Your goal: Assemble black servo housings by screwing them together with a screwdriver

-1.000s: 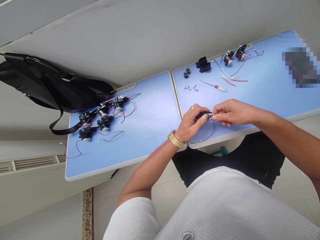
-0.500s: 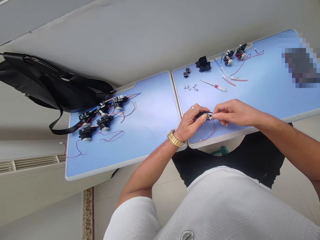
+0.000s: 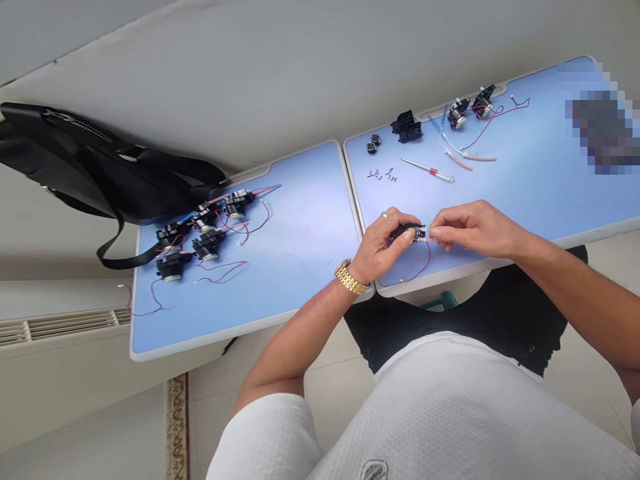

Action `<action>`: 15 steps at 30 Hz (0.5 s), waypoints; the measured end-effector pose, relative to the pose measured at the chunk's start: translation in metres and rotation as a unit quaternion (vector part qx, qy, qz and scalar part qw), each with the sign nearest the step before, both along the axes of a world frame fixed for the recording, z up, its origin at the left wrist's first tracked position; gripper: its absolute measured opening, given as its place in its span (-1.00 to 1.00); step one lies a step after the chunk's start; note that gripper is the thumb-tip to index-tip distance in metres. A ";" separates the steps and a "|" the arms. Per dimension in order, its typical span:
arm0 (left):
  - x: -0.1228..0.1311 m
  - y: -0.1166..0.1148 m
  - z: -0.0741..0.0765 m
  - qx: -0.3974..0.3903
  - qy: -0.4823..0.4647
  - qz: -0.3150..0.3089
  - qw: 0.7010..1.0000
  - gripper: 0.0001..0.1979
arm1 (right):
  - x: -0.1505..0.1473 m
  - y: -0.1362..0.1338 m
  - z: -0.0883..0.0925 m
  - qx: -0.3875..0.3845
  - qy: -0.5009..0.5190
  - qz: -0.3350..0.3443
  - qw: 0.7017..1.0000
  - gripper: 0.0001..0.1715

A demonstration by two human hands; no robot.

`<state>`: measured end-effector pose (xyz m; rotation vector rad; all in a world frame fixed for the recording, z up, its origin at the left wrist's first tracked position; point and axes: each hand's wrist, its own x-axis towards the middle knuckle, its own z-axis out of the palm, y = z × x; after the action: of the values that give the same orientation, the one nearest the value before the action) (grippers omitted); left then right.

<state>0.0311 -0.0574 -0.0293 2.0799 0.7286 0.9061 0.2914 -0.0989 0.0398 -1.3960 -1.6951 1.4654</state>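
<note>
My left hand (image 3: pixel 387 241) is closed around a small black pump-like motor unit (image 3: pixel 400 231), much of it hidden under the fingers. A thin red wire (image 3: pixel 428 260) hangs from the unit and curves onto the table's front part. At the unit's right end, my right hand (image 3: pixel 463 228) has thumb and forefinger pinched together on a small pale piece (image 3: pixel 429 233) that looks like tubing. Beyond the hands lie a screwdriver (image 3: pixel 440 175) with a clear and red handle, several small screws (image 3: pixel 383 175), two small round black parts (image 3: pixel 373 143) and black plastic housing parts (image 3: pixel 407 127).
Two motor units (image 3: pixel 459 113) and blue, clear and pink tubes (image 3: pixel 457 157) lie at the back right. On the left table (image 3: pixel 300 220) are several wired units (image 3: pixel 207 245) beside a black bag (image 3: pixel 115 160). A blurred dark object (image 3: pixel 603 127) lies far right.
My right hand has shifted slightly right, away from the unit, and more of the pale piece shows between the hands. The left hand has kept its hold in place.
</note>
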 end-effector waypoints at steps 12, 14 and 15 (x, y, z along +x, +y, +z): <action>0.000 0.000 0.001 0.009 0.000 -0.015 1.000 -0.54 | 0.000 -0.001 -0.004 0.003 -0.005 0.004 1.000 -0.66; -0.001 0.000 0.001 0.010 0.001 -0.017 1.000 -0.54 | 0.000 -0.001 -0.004 0.002 -0.006 0.006 1.000 -0.67; -0.001 0.000 0.001 0.011 0.001 -0.019 1.000 -0.55 | 0.000 0.000 -0.003 0.000 -0.007 0.008 1.000 -0.67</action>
<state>0.0305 -0.0574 -0.0285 2.1066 0.6797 0.8942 0.2914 -0.0994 0.0368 -1.3982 -1.7191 1.4667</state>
